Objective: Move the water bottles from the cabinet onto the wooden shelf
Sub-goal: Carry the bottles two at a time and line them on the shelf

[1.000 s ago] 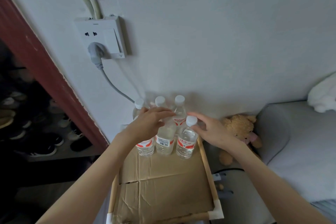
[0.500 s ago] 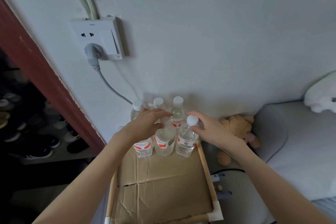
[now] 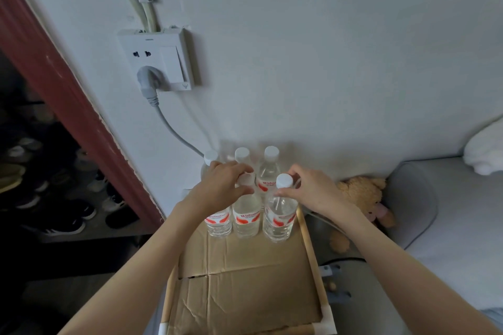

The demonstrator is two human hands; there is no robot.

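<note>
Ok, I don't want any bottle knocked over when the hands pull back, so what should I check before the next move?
1. Right hand has the front right bottle by the neck under its cap: ok, fingers pinch it.
2. Left hand has a sure hold: cannot tell, it covers the front bottle tops.
3. Bottles stand upright on the cardboard: ok.
4. Back row bottles sit near the wall: ok.
5. Space in front for more bottles: ok, bare cardboard inside the wooden frame.
6. Grey cable kept off the bottles: cannot tell, it runs behind the back left one.
</note>
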